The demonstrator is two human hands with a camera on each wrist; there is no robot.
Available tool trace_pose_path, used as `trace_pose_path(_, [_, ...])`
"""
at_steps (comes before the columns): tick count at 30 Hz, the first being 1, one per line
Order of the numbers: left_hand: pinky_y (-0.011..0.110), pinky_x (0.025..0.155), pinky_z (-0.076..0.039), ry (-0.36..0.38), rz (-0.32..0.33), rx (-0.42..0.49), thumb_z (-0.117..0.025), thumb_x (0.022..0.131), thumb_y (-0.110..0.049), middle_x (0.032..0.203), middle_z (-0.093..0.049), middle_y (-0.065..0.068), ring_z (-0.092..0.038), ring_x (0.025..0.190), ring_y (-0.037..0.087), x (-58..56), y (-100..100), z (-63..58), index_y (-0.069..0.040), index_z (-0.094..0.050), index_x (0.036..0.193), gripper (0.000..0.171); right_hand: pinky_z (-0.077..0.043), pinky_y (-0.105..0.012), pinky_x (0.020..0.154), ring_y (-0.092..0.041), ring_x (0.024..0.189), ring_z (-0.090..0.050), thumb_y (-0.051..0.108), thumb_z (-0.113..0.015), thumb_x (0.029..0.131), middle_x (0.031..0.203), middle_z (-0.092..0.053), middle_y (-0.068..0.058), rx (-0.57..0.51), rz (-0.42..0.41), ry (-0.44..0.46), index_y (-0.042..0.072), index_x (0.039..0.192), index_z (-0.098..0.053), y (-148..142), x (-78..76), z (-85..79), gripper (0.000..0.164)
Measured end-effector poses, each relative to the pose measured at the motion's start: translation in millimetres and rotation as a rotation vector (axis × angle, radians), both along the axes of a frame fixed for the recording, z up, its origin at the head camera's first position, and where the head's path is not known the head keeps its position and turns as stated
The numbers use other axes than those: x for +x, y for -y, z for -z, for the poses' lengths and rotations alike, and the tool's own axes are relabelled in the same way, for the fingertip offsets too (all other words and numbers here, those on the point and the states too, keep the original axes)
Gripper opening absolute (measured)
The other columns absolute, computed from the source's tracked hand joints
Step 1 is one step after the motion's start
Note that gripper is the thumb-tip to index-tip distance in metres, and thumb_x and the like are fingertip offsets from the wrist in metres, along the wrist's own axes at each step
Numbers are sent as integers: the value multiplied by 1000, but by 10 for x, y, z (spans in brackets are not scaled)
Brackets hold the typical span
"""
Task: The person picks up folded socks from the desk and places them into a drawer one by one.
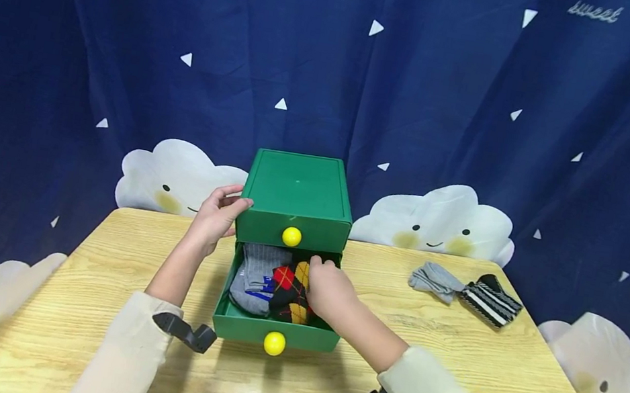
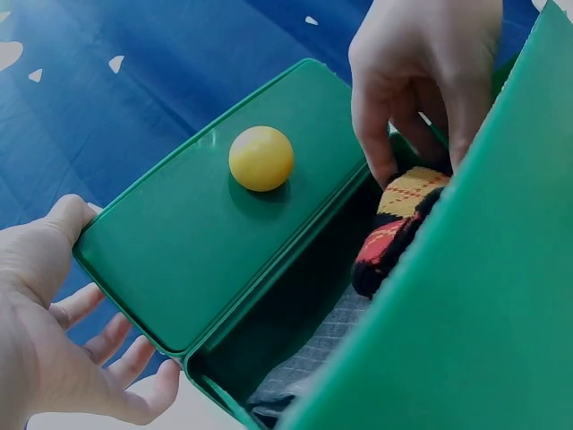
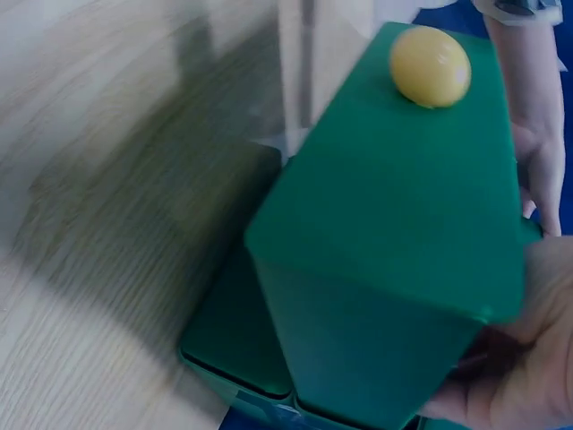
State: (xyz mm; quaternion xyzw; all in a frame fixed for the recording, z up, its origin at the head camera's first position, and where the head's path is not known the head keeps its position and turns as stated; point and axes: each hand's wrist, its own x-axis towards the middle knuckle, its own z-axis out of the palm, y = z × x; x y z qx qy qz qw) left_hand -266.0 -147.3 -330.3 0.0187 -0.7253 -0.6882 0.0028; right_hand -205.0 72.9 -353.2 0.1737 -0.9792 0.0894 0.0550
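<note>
"Checked sock first: where is it?"

"Inside the lower drawer of the green cabinet, bunched up, red, black and yellow."

"And who has hold of it?"

"The right hand. It reaches down into the drawer with its fingers bent, and the left wrist view shows thumb and fingers pinching the sock's upper end."

"What about the left hand?"

"At the cabinet's left side, fingers apart and loosely bent, thumb touching the front top corner. It grips nothing; it only steadies itself against the edge, as far as I can see touching it."

"Anything else in that drawer?"

"Gray socks to the left of the checked one, with some blue on them. The drawer is pulled out from the cabinet's front, a yellow knob on its face. The upper drawer is pushed in, with a matching ball."

"Farther out?"

"Well to the right of the cabinet, a light gray sock and a black-and-white striped sock lie together on the wooden table. Behind the cabinet hangs a dark blue curtain with white clouds and triangles."
</note>
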Motion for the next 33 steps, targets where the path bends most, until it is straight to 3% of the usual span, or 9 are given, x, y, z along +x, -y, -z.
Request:
trace_pose_path(4, [57,104,-34,5,-1,3,-54,92,-27,145,-35,14,-38,132,30,5,-3,-1,-16,-32,144,57,-56,-34,62,-26,69,-59,9,-69,82,78,-56,-16,61,-14,-153,-4,94,-58,5,28,46,21])
trace_pose_path(7, [57,103,-34,12,-5,3,-55,92,-27,144,-36,14,-38,131,30,3,-5,3,-17,-33,144,57,-55,-34,64,-25,69,-58,11,-73,79,79,-55,-15,42,-25,-164,-2,95,-59,-24,45,29,24])
trace_pose_path(16, [56,102,-36,8,-11,-8,-55,91,-28,142,-38,13,-40,130,29,-16,-1,5,-17,-34,143,57,-53,-35,73,-21,82,-62,20,-72,81,98,-64,-10,-197,-33,-34,7,110,-63,-162,137,-116,33])
trace_pose_path(25, [56,103,-36,9,-11,-7,-55,92,-28,142,-38,13,-40,130,29,-12,-1,-3,-17,-34,143,56,-47,-22,60,-10,65,-54,20,-70,83,78,-63,1,-555,-60,164,8,98,-65,-295,303,-211,20])
trace_pose_path(33, [56,103,-36,6,-11,-5,-55,92,-28,142,-37,13,-39,131,30,-3,-2,-8,-17,-34,143,57,-50,-28,57,-15,62,-55,19,-70,83,75,-61,-2,-750,-104,400,9,94,-63,-349,559,-242,16])
